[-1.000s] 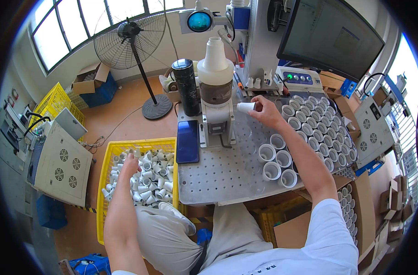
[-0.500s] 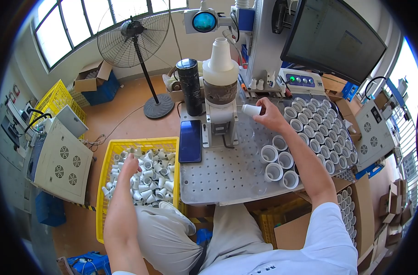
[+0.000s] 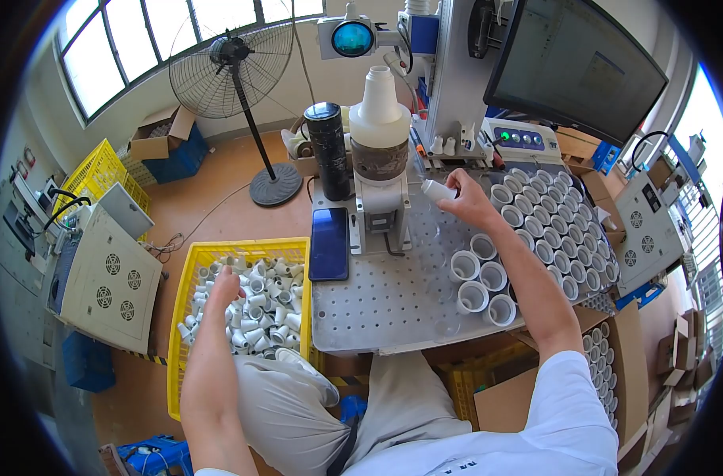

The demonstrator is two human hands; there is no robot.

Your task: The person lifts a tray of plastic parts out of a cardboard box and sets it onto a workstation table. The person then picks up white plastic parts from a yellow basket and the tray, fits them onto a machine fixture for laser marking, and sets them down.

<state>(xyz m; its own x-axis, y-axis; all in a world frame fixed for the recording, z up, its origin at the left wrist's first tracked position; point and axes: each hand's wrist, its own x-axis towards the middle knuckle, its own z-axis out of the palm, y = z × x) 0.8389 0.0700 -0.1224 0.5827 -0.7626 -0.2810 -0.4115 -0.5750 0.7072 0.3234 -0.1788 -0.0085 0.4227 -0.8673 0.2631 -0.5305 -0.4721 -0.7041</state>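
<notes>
My right hand (image 3: 466, 198) grips a small white cup (image 3: 438, 190) by its wide end, to the right of the machine's stand, above the perforated metal table (image 3: 377, 305). The cup is tilted, its narrow end pointing up and left. A white cone-shaped piece (image 3: 379, 99) stands on the round fixture (image 3: 380, 159). My left hand (image 3: 227, 285) is over the yellow crate (image 3: 188, 278), among many loose white cups (image 3: 258, 305); its fingers are mostly hidden. White cups (image 3: 548, 214) stand in rows at the right side of the table, with several (image 3: 473, 296) nearer the front edge.
A phone (image 3: 330, 244) lies at the table's left edge, with a black cylinder (image 3: 327, 151) behind it. A lens head (image 3: 352, 37) hangs above the fixture. The monitor (image 3: 580, 67) is at the back right. A standing fan (image 3: 233, 51) is behind the crate.
Since the earlier frames, the cup in my right hand has tipped, its narrow end now higher. The whole view has shifted slightly. My left hand looks nearly still in the crate.
</notes>
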